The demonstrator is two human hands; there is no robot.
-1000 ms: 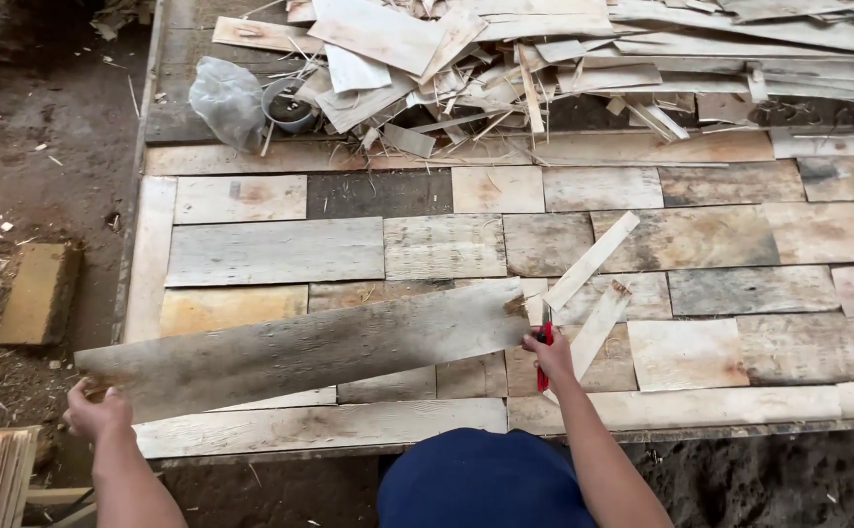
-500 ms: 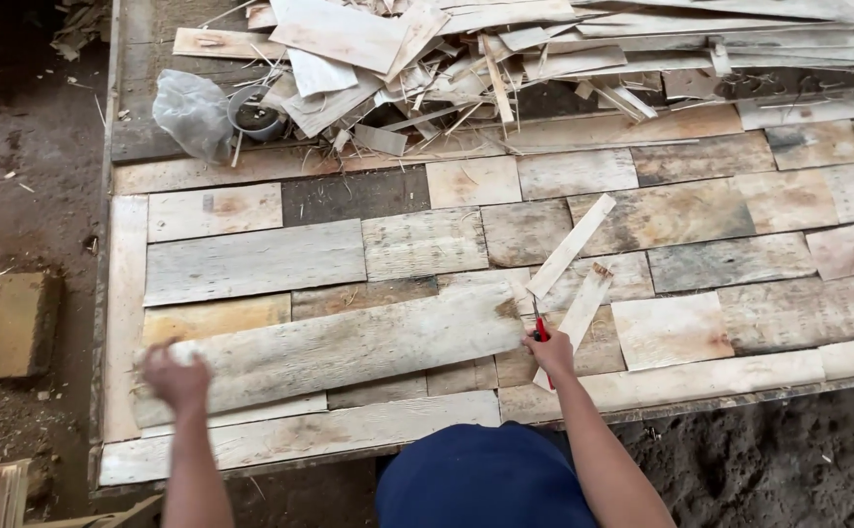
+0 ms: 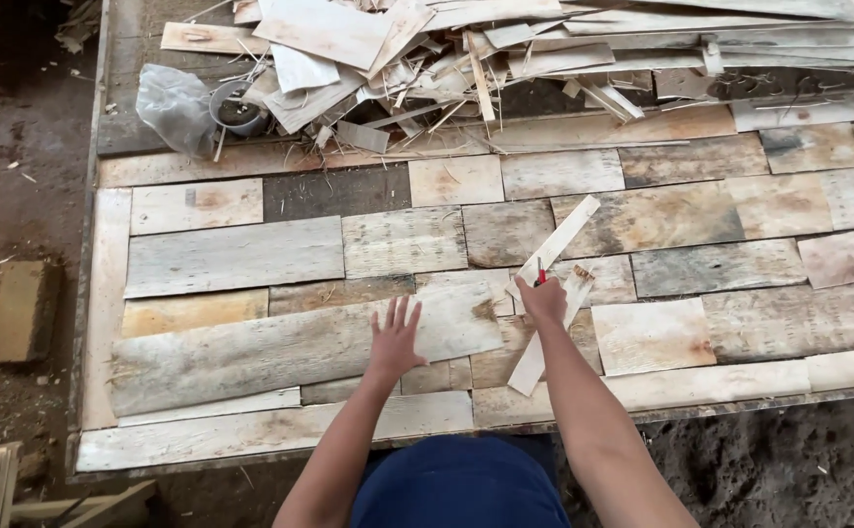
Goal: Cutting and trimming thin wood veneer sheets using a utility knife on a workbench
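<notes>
Two hands work here: our left hand (image 3: 394, 337) lies open, flat on the long board (image 3: 290, 347); our right hand (image 3: 542, 299) grips a red pencil (image 3: 541, 273) beside two thin slats (image 3: 556, 244). We'd press the board flush against its neighbours.

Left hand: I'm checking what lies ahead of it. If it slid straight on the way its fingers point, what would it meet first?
The left hand lies flat on the long grey plank, fingers pointing up the panel. Going on, it would probably cross that plank's far edge onto the pale board just beyond; nothing stands in between.
</notes>
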